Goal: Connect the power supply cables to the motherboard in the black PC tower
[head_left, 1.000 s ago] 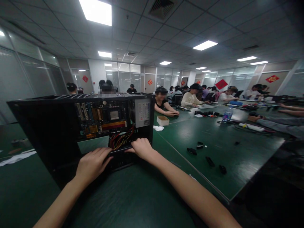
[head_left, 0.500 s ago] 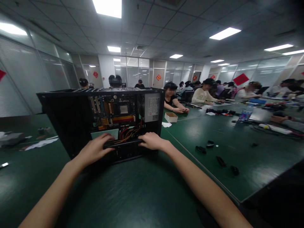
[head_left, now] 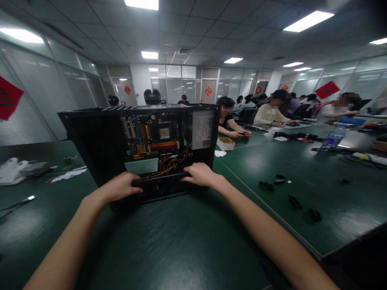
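A black computer case (head_left: pixel 90 149) stands on the green table with its side open towards me. Inside it I see a motherboard (head_left: pixel 151 131), a silver power supply (head_left: pixel 201 131) at the upper right and a bundle of coloured cables (head_left: pixel 173 163) below. My left hand (head_left: pixel 122 187) grips the near lower edge of the case, thumb in front and fingers over the top. A little to the right, my right hand (head_left: pixel 199 175) holds the same edge in a similar way. Both sets of fingertips are partly hidden behind that edge.
Several small black parts (head_left: pixel 294 201) lie on the table at the right. Behind the case's right side are a small open box (head_left: pixel 225 143) and white paper (head_left: pixel 220 153). A grey block (head_left: pixel 34 169) and paper sheets lie left. Other people sit farther back around the tables.
The view has turned a little left, so the case and the room sit farther right in the picture. Both hands keep hold of the case's near edge.
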### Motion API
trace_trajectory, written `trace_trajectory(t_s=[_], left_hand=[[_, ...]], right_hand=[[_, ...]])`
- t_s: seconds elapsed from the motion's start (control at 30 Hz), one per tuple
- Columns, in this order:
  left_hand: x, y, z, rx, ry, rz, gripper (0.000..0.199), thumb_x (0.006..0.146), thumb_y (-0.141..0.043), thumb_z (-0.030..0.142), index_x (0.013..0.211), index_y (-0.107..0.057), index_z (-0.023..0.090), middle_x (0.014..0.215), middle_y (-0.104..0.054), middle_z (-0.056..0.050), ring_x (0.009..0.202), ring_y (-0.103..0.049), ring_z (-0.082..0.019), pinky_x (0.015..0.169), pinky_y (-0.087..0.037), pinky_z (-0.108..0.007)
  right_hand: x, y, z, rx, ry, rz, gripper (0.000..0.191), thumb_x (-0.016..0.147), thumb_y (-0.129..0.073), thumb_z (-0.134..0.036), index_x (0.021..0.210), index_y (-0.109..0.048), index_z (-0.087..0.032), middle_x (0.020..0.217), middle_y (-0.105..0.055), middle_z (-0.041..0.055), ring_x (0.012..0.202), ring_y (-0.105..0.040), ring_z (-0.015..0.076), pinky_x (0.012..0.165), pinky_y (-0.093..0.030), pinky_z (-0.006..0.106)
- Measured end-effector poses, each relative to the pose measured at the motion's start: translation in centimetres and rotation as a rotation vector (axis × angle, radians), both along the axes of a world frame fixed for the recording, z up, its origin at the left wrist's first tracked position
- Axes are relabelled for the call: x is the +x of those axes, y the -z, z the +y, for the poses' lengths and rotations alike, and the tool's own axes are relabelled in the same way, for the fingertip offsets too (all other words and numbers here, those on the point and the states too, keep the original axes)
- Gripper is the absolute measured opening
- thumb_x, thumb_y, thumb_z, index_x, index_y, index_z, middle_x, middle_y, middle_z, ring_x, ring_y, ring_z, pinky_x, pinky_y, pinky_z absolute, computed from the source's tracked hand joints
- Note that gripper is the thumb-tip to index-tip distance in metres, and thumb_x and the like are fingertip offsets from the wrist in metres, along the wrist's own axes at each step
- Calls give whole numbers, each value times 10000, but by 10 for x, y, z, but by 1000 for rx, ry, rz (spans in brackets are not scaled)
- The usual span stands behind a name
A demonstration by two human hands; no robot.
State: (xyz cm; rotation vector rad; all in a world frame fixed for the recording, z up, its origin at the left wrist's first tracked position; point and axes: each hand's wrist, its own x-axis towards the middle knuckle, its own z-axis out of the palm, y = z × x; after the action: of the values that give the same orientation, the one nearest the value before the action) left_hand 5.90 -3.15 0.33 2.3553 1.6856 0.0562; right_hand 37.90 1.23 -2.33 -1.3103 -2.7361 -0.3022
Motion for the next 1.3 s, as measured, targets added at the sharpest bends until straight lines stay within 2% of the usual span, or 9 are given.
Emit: trace_trajectory(t_s=[0.17,0.4,0.77,1.3], left_hand=[[0,4,1,7,-20,46,347,774,-620,455,1029,-713,238,1053,-731,-36,942,-669,-221,793,-493,-276],[5,4,2,17,-34,198,345,729,-654,392,1033,-706,239,975,-734,-45,866,-670,-224,722,-481,-280],[9,-2,-4,0,-74,203,320,777,-590,509,884,-704,229,885,-724,-47,804,-663,-215,631,-432,-266],[12,5,0,56,-146,276,456,718,-616,604,874,-724,189,904,-718,-108,779,-668,-255,617,-449,-302]], right_hand=[[1,2,1,3,-8,4,450,923,-481,-593,1032,-677,-202,971,-726,112,897,-694,271,739,-499,326],[0,1,-1,-4,7,7,443,924,-490,-581,1047,-676,-199,990,-723,122,914,-692,270,759,-498,327],[0,-1,-3,-12,10,12,464,926,-477,-588,1061,-675,-190,989,-721,126,918,-690,277,761,-499,330],[-2,-2,-4,1,34,15,496,913,-480,-625,1038,-678,-188,1006,-722,126,934,-690,275,755,-490,316]])
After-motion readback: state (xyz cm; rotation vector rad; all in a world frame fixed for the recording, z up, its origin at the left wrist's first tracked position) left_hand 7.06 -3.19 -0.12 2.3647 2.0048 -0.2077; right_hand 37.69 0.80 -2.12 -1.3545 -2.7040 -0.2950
